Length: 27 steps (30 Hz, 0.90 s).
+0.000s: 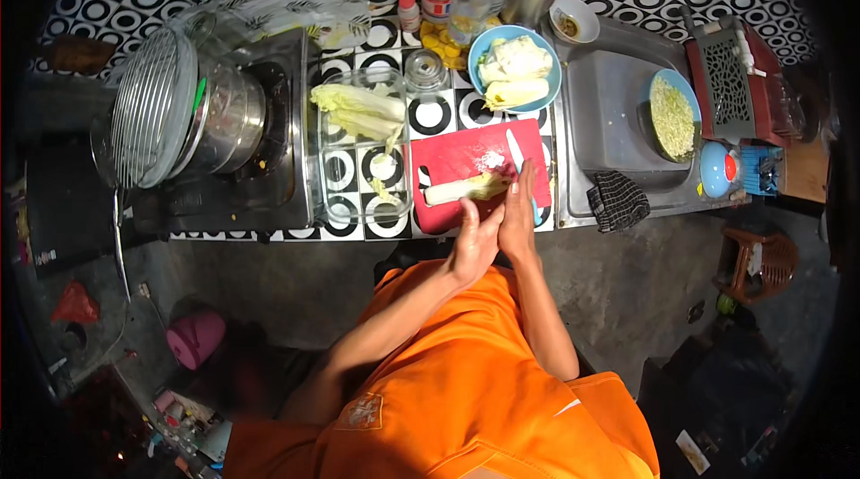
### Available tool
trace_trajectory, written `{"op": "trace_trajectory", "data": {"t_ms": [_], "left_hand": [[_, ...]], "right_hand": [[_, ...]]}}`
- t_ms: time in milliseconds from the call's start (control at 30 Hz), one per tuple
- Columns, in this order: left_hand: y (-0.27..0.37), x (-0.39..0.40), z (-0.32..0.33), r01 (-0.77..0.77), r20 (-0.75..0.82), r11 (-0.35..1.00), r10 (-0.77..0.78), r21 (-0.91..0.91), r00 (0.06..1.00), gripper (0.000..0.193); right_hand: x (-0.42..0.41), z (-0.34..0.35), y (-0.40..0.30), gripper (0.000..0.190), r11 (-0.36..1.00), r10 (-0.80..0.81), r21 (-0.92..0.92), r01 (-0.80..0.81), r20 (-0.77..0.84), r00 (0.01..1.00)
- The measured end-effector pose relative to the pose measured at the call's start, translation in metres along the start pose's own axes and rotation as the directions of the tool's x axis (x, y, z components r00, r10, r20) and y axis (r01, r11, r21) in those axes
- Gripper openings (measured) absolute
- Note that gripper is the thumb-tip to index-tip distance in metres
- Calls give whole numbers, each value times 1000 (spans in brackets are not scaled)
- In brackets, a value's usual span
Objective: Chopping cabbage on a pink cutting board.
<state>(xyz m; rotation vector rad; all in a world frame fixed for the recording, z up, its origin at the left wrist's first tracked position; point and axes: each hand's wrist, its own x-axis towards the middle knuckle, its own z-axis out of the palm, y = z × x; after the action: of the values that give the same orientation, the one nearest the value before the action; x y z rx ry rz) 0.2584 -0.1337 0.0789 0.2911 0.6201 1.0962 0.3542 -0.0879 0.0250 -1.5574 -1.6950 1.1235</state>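
My left hand is raised over the front edge of a red cutting board, thumb spread and palm turned inward. Its fingertips meet my right hand, which is flat with its fingers stretched out. Neither holds anything. Beyond them a piece of napa cabbage lies across the board, its right end partly hidden by my hands. A knife with a pale blade and light blue handle rests along the board's right side, partly covered by my right hand. Wet whitish bits cling to the board.
Left of the board is a clear rectangular dish with cabbage leaves. Behind stands a blue bowl of cabbage. The sink holds a bowl of chopped vegetable. A steel pot sits on the stove at left.
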Motion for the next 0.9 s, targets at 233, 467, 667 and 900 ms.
{"op": "trace_trajectory", "data": {"t_ms": [233, 467, 667, 900], "left_hand": [[26, 6, -63, 127, -2, 930, -136, -346, 991, 107], [41, 21, -91, 90, -146, 938, -146, -334, 978, 94], [39, 31, -103, 138, -291, 985, -161, -101, 943, 74], [30, 35, -115, 163, -375, 778, 99, 607, 922, 33]], "right_hand": [[17, -12, 49, 56, 978, 26, -203, -45, -94, 995], [20, -18, 68, 33, 871, -6, -489, -41, -95, 995], [21, -23, 55, 35, 907, 91, -406, -113, -73, 993], [6, -20, 55, 32, 943, 1, -330, -52, -153, 988]]}}
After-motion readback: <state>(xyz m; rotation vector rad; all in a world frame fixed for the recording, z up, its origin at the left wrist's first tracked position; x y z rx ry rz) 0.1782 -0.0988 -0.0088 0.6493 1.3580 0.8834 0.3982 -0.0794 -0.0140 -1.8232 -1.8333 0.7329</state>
